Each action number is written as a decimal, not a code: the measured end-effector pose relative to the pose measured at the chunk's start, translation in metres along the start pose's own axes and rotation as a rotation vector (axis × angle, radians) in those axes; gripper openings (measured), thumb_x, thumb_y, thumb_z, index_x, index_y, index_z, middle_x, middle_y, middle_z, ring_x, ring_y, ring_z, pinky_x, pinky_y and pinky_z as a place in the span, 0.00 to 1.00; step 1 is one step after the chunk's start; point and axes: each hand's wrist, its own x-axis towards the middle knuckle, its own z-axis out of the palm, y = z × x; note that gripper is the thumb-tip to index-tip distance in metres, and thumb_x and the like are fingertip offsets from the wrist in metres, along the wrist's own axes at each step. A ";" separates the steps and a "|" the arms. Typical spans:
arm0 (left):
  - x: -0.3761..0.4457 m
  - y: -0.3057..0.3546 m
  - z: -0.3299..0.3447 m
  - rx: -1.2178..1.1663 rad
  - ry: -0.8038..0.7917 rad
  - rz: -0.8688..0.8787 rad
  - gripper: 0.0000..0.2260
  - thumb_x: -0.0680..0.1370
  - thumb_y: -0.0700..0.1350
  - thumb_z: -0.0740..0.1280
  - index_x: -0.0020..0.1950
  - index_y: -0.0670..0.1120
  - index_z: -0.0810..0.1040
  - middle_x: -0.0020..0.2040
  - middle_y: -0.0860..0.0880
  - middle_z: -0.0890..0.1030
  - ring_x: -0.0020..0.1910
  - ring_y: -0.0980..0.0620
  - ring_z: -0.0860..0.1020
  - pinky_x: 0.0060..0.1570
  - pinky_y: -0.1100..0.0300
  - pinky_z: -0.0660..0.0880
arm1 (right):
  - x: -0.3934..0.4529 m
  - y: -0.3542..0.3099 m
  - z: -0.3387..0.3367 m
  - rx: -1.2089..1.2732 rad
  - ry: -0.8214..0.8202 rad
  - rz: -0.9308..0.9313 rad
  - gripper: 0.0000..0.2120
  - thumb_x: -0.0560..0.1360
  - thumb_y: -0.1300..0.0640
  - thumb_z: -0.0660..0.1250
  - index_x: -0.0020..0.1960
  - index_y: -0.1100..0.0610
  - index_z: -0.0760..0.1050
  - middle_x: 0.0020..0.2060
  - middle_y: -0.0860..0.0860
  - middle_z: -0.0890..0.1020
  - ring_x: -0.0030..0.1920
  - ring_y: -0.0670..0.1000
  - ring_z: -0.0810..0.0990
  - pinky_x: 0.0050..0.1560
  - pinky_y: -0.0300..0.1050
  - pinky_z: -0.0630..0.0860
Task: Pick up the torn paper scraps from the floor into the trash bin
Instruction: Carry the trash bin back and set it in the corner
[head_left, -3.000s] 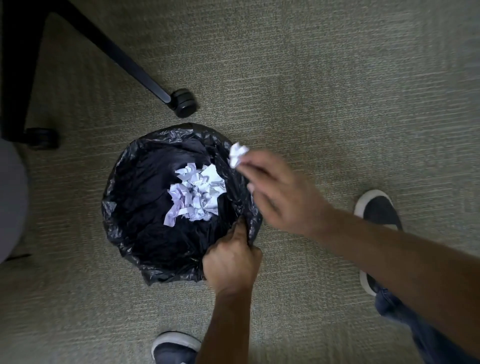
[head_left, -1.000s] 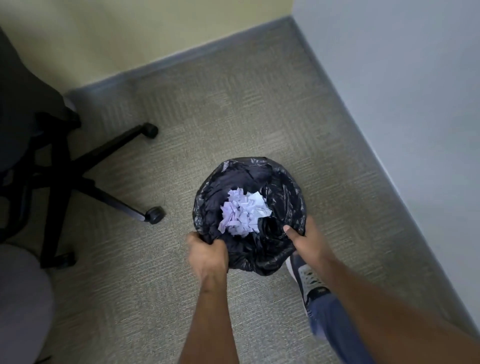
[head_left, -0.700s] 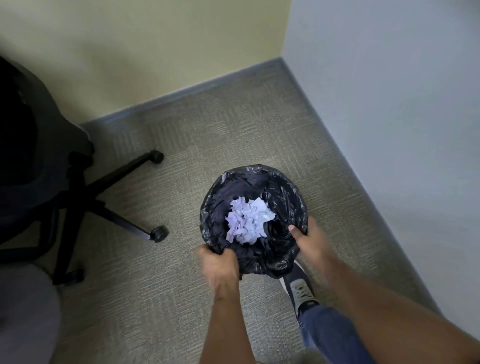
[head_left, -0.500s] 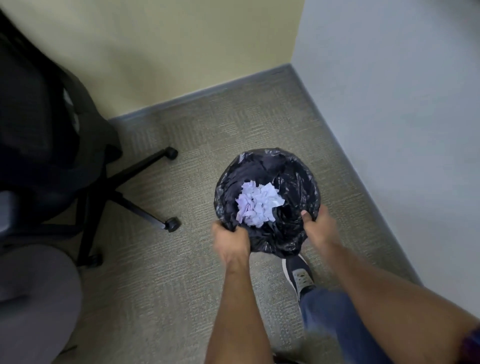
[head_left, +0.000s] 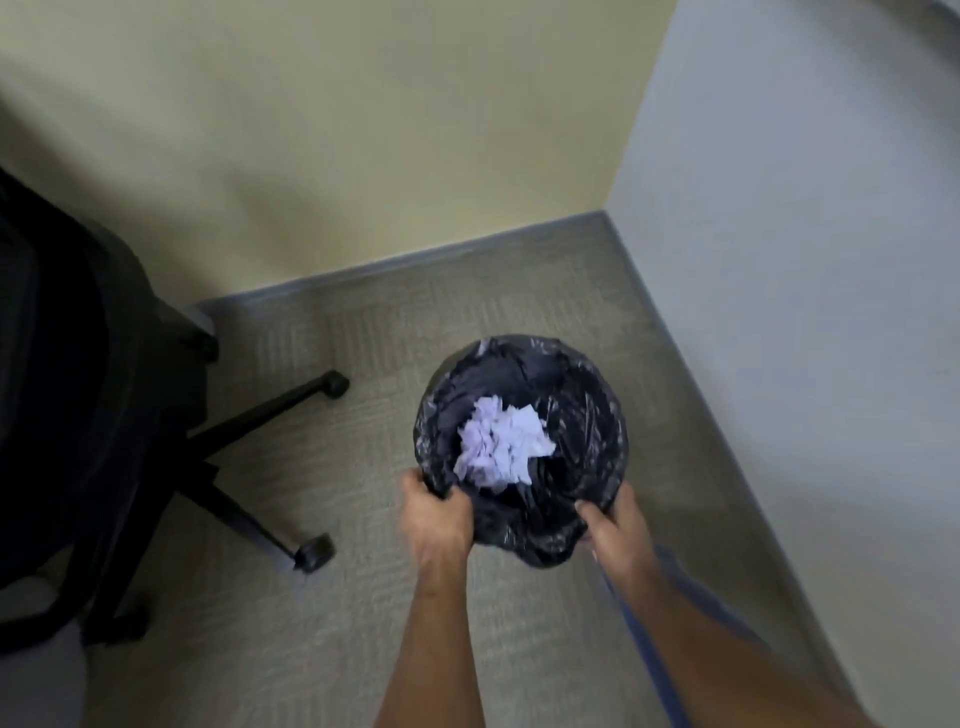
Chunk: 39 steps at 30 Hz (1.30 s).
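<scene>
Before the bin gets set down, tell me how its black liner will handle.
The liner looks thin and crinkled, so probably floppy. Its gloss suggests it could slip in the left hand and right hand. The scraps likely add little weight.

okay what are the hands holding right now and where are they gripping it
Both hold the trash bin by the near rim of its black liner: left hand on the near-left edge, right hand on the near-right, fingers curled over.

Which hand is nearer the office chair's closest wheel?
Left. The left hand grips the bin's near-left rim, on the wheel's side; the right hand grips the near-right rim, farther away.
</scene>
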 end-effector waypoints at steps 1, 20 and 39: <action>0.019 0.009 0.018 0.004 -0.009 -0.018 0.14 0.69 0.48 0.68 0.51 0.54 0.68 0.41 0.51 0.78 0.40 0.46 0.79 0.44 0.50 0.79 | 0.026 -0.007 0.004 -0.008 0.008 0.025 0.21 0.77 0.60 0.69 0.67 0.53 0.69 0.55 0.51 0.81 0.58 0.57 0.81 0.58 0.57 0.79; 0.304 0.189 0.237 0.108 -0.107 0.220 0.28 0.66 0.47 0.71 0.65 0.49 0.70 0.54 0.50 0.78 0.53 0.47 0.77 0.53 0.51 0.76 | 0.495 -0.196 0.057 -0.156 -0.313 -0.102 0.31 0.74 0.49 0.69 0.74 0.43 0.62 0.61 0.47 0.81 0.61 0.53 0.80 0.66 0.61 0.76; 0.390 0.169 0.271 -0.029 -0.332 0.230 0.30 0.74 0.29 0.64 0.69 0.51 0.58 0.59 0.54 0.74 0.51 0.62 0.75 0.35 0.72 0.73 | 0.606 -0.192 0.109 -0.188 -0.320 -0.247 0.38 0.82 0.49 0.62 0.81 0.44 0.39 0.77 0.53 0.66 0.74 0.59 0.69 0.73 0.63 0.68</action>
